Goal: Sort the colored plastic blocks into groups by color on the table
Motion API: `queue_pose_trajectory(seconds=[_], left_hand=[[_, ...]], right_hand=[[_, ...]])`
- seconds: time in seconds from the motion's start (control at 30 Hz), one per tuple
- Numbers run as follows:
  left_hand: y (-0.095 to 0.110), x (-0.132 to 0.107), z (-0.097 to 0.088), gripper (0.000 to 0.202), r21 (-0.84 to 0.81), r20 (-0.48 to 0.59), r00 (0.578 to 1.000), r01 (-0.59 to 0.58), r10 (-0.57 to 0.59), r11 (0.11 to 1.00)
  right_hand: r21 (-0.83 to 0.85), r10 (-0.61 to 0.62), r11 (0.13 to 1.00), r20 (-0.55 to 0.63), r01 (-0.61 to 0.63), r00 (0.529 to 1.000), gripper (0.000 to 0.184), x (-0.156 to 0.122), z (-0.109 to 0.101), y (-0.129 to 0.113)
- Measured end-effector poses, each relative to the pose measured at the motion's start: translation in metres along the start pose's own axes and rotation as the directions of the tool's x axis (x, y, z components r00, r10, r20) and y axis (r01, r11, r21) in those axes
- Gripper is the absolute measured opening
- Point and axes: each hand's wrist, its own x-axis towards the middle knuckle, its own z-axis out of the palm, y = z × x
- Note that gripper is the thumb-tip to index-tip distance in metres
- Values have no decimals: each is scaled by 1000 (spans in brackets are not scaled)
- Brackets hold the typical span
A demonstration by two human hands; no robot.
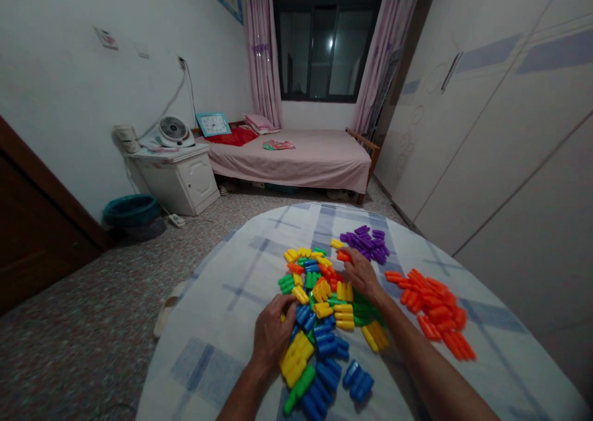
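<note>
While the right hand (362, 274) appears to pinch an orange piece (343, 257) near the heap's far edge, the left hand (274, 329) lies at its left side, fingers curled beside a yellow piece (300, 295); whether it grips anything cannot be told. Mixed heap (323, 310): yellow, green, blue and some orange pieces, intermingled; apparently the portion left. Purple pile (365, 244): single colour, beyond the right hand; apparently complete, no purple seen in the heap. Lone yellow piece (336, 244): beside the purple pile. Orange pile (433, 304): single colour, well apart on the right; seemingly part-done. All on the cloth-covered counter (199, 322).
</note>
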Motion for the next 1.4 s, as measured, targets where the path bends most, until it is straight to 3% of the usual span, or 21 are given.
queue_pose_trajectory(seconds=[0.13,0.2,0.3,0.4,0.5,0.67,0.8,0.97,1.07,1.13,1.2,1.3,1.4], left_hand=[[0,0,0,29,-12,4,1000,4,-4,1000],[0,0,0,29,-19,5,1000,5,-5,1000],[-1,0,0,30,-26,3,1000,-9,9,1000],[-1,0,-1,28,-13,-6,1000,-23,23,1000],[0,0,-1,28,-11,-6,1000,-13,13,1000],[1,0,-1,27,-28,2,1000,-4,5,1000],[1,0,-2,26,-43,4,1000,-20,20,999],[1,1,-3,26,-46,3,1000,-13,13,999],[0,1,-2,26,-41,16,1000,5,-5,999],[-2,1,-1,27,-31,21,1000,11,-11,999],[-5,1,-1,28,-20,24,1000,13,-13,1000],[-7,1,-1,28,-19,30,999,15,-14,1000],[-7,1,-1,28,-25,44,999,14,-13,1000]], right_hand=[[71,-69,996,181,57,981,38,-3,-4,-18],[32,-43,999,285,35,958,42,-5,-4,-32],[-90,35,996,338,-5,941,52,-9,-2,-49],[-221,84,975,347,-5,934,54,-9,1,-56],[-260,58,965,339,35,939,54,-6,5,-55],[-229,-3,971,301,75,954,48,-4,13,-53],[-98,27,995,187,-9,982,37,-7,16,-46],[143,57,988,-31,-52,998,34,-14,-7,-9],[16,200,980,-111,-199,974,33,-18,-42,30],[-184,329,918,-135,-350,935,35,-20,-66,59],[-250,405,866,-162,-434,900,37,-23,-85,86],[-300,471,819,-138,-490,871,41,-29,-96,115],[-334,486,814,-56,-475,872,41,-37,-91,126]])
